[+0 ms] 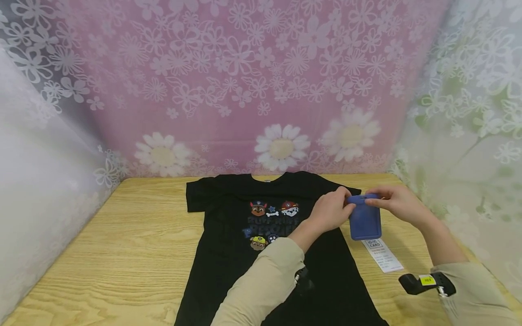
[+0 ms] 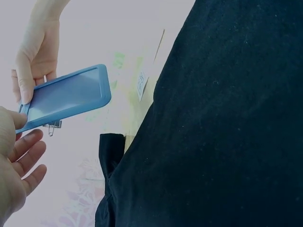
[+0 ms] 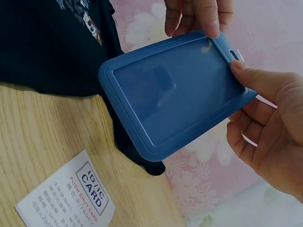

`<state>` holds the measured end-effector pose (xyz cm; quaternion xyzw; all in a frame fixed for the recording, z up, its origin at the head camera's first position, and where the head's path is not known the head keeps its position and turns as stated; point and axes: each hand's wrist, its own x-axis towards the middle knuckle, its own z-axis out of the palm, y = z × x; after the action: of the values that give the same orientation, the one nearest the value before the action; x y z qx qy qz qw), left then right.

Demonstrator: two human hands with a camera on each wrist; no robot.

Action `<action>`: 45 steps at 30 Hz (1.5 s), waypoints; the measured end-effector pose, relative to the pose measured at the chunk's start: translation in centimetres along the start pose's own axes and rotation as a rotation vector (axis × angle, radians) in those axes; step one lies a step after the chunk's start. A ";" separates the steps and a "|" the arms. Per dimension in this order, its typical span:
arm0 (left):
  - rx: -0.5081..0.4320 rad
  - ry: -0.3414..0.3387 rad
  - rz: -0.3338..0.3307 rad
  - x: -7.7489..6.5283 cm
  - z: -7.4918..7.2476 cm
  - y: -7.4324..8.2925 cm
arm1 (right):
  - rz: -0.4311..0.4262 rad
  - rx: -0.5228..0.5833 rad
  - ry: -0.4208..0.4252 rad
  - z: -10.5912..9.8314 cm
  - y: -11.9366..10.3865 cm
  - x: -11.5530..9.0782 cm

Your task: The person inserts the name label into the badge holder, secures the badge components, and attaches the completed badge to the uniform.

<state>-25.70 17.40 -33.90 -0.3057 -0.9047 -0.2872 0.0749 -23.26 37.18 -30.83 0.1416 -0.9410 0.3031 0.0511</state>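
Note:
A blue ID card holder (image 1: pixel 365 222) with a clear window is held up over the right side of the table. My left hand (image 1: pixel 332 209) pinches its top edge at the left corner. At the other top corner my right hand (image 1: pixel 397 203) pinches it between thumb and fingers. In the right wrist view the holder (image 3: pixel 175 94) shows its window and a slot near the thumb. Behind it, in the left wrist view, a small metal clip with a safety pin (image 2: pixel 53 126) sticks out. Below lies a white printed card (image 1: pixel 383 256) reading "ID/IC CARD".
A black T-shirt (image 1: pixel 228 271) with cartoon dog faces lies spread on the wooden table (image 1: pixel 122 253), its sleeve close behind the holder. Pink flowered cloth (image 1: pixel 228 90) hangs along the back, with pale flowered cloth (image 1: pixel 481 149) at the right.

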 end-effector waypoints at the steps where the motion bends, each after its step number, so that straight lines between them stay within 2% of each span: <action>1: 0.000 0.006 -0.006 0.0 -0.1 0.0 | -0.002 -0.005 0.002 0.0 -0.1 0.1; 10: -0.063 0.002 -0.023 -0.3 -1.0 -0.7 | -0.004 0.028 -0.038 0.6 -0.7 0.9; 17: -0.049 0.007 -0.017 -0.3 -1.9 -1.5 | -0.044 0.056 -0.022 1.1 -1.3 1.6; 28: 0.009 -0.041 0.009 -0.4 -3.7 -2.5 | -0.051 0.102 -0.039 1.9 -1.9 2.3; 33: 0.008 -0.056 0.018 -0.5 -4.6 -3.1 | -0.045 0.126 -0.054 2.3 -2.3 2.8; 45: -0.006 -0.106 0.001 -1.3 -6.4 -4.7 | -0.092 0.165 -0.080 4.0 -3.0 4.0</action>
<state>-27.69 10.08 -31.30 -0.3213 -0.9063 -0.2733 0.0261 -26.25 31.56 -31.63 0.2005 -0.9066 0.3711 0.0155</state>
